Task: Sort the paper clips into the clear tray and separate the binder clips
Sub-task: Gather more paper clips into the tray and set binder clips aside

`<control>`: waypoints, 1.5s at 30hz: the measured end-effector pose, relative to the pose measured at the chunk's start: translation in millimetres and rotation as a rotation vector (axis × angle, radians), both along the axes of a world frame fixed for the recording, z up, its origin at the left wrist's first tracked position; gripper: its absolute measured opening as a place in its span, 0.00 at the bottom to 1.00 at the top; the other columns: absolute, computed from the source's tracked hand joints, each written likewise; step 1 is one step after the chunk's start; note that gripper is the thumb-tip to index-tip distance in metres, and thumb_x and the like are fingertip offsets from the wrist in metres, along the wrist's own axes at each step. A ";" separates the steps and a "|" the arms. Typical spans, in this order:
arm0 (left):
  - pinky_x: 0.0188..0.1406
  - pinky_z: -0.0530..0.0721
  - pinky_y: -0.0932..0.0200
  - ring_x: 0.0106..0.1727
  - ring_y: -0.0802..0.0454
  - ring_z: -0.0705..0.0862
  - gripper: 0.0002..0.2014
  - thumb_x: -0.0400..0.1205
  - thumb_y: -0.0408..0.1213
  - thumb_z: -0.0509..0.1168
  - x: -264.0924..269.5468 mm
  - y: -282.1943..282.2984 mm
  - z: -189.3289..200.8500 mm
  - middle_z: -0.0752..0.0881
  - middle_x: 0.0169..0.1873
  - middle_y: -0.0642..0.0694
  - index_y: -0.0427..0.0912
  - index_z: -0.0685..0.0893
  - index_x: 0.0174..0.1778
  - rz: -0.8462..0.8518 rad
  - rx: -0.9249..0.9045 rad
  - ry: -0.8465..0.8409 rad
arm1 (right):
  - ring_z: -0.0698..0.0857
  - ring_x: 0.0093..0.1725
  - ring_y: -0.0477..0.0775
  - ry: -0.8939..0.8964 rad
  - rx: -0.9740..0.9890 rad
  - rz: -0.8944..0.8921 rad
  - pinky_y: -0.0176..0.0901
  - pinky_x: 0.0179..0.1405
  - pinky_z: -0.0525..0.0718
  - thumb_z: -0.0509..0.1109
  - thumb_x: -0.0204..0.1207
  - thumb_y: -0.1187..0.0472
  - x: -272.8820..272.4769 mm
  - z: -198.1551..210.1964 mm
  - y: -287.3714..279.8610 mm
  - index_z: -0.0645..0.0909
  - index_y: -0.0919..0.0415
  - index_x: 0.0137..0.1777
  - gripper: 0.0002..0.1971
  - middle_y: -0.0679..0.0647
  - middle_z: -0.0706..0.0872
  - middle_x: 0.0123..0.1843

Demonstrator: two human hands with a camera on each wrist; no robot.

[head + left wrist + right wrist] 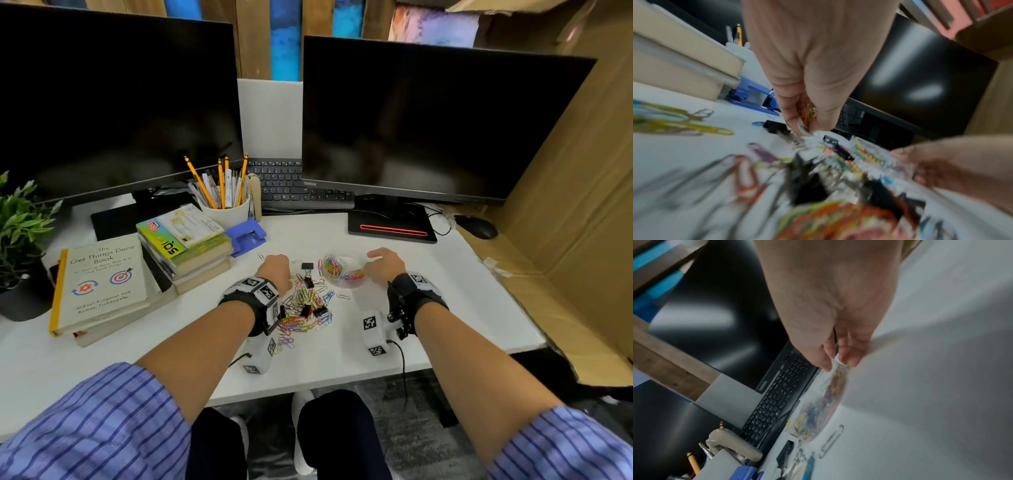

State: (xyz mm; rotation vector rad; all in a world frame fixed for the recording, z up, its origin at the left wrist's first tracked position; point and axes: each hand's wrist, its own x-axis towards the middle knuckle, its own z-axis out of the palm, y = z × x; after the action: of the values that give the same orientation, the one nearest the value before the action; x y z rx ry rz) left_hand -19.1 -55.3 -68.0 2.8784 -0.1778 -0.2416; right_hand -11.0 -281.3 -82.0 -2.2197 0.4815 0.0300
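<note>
A heap of coloured paper clips (305, 308) lies mid-desk with several black binder clips (308, 281) mixed in; one binder clip (307, 266) sits apart, farther back. The round clear tray (344, 270) beside the heap holds coloured clips. My left hand (276, 270) is curled at the heap's far left edge; in the left wrist view its fingers (797, 113) hold a bunch of paper clips (807, 112). My right hand (385, 265) is at the tray's right side; the right wrist view shows finger and thumb (824, 360) pinching the tray's rim (835, 365).
Stacked books (185, 246) and a blue hole punch (248, 236) stand left of the heap, a white pencil cup (226, 209) behind them. Two dark monitors (428, 123), a keyboard (294, 185) and a mouse (479, 228) fill the back. Cardboard (565, 222) walls the right side.
</note>
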 end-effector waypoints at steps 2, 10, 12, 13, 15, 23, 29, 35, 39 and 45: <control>0.58 0.82 0.52 0.61 0.38 0.83 0.14 0.79 0.33 0.67 4.7 -1.3 4.0 0.84 0.60 0.34 0.30 0.82 0.58 0.022 -0.070 -0.013 | 0.85 0.58 0.61 -0.022 0.071 -0.003 0.49 0.63 0.82 0.70 0.74 0.64 -0.9 -14.3 -0.1 0.79 0.59 0.66 0.19 0.62 0.85 0.63; 0.56 0.81 0.57 0.60 0.42 0.85 0.10 0.78 0.30 0.68 8.6 -52.0 26.8 0.88 0.57 0.38 0.32 0.88 0.52 -0.084 -0.390 -0.067 | 0.82 0.48 0.54 -0.187 0.166 -0.095 0.39 0.54 0.78 0.69 0.74 0.61 -11.6 -35.4 10.3 0.83 0.57 0.60 0.14 0.53 0.84 0.48; 0.58 0.81 0.57 0.61 0.42 0.84 0.10 0.79 0.29 0.66 9.1 -68.6 27.3 0.87 0.58 0.38 0.33 0.88 0.54 -0.135 -0.393 -0.064 | 0.85 0.48 0.57 -0.220 0.199 -0.102 0.47 0.57 0.83 0.70 0.73 0.60 -14.0 -37.1 10.4 0.83 0.55 0.57 0.12 0.53 0.85 0.46; 0.59 0.80 0.57 0.62 0.42 0.83 0.10 0.80 0.29 0.65 9.5 -76.1 26.8 0.87 0.59 0.39 0.33 0.87 0.55 -0.160 -0.381 -0.058 | 0.86 0.48 0.59 -0.230 0.219 -0.111 0.52 0.58 0.85 0.70 0.73 0.59 -14.4 -38.2 9.9 0.83 0.54 0.54 0.10 0.53 0.85 0.45; 0.60 0.81 0.57 0.62 0.43 0.84 0.11 0.80 0.30 0.65 10.9 -87.3 24.3 0.87 0.59 0.39 0.33 0.87 0.55 -0.207 -0.338 -0.034 | 0.88 0.48 0.61 -0.236 0.236 -0.123 0.57 0.57 0.86 0.70 0.72 0.60 -14.4 -38.5 9.6 0.82 0.51 0.49 0.07 0.52 0.85 0.42; 0.57 0.81 0.58 0.57 0.44 0.85 0.09 0.78 0.32 0.67 15.0 -93.6 15.1 0.88 0.54 0.39 0.34 0.88 0.52 -0.287 -0.234 -0.088 | 0.87 0.50 0.60 -0.278 0.223 -0.128 0.57 0.57 0.86 0.69 0.73 0.61 -15.7 -37.7 13.4 0.84 0.56 0.51 0.07 0.45 0.82 0.35; 0.55 0.82 0.60 0.55 0.45 0.87 0.09 0.77 0.27 0.66 15.9 -92.0 12.8 0.91 0.51 0.41 0.34 0.91 0.48 -0.344 -0.179 -0.042 | 0.84 0.44 0.54 -0.311 0.202 -0.127 0.54 0.56 0.86 0.69 0.73 0.62 -18.2 -36.0 13.9 0.85 0.59 0.52 0.09 0.43 0.80 0.33; 0.61 0.80 0.59 0.60 0.45 0.84 0.11 0.80 0.26 0.64 14.9 -80.8 17.8 0.87 0.57 0.41 0.35 0.89 0.54 -0.289 -0.252 -0.074 | 0.84 0.43 0.55 -0.324 0.194 -0.141 0.51 0.52 0.88 0.69 0.76 0.60 -18.8 -35.0 14.8 0.83 0.61 0.55 0.10 0.53 0.84 0.42; 0.60 0.79 0.58 0.60 0.42 0.84 0.13 0.78 0.22 0.62 15.1 -50.0 21.5 0.87 0.58 0.38 0.34 0.89 0.53 -0.119 -0.359 -0.078 | 0.87 0.39 0.61 -0.364 0.256 -0.202 0.39 0.39 0.89 0.70 0.77 0.58 -20.8 -32.5 16.9 0.82 0.64 0.51 0.10 0.58 0.86 0.42; 0.63 0.78 0.52 0.66 0.41 0.78 0.21 0.78 0.34 0.68 3.0 3.1 14.8 0.77 0.67 0.37 0.35 0.76 0.67 -0.057 -0.004 0.174 | 0.82 0.29 0.54 -0.300 0.153 -0.239 0.20 0.17 0.71 0.59 0.79 0.66 -27.2 -29.6 20.0 0.81 0.66 0.46 0.09 0.64 0.89 0.38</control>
State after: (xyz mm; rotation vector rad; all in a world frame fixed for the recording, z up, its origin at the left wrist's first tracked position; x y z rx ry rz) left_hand -16.1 -52.2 -53.2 2.8328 -0.2279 -0.4989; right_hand -38.2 -261.3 -111.6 -1.9615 0.5530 -0.3744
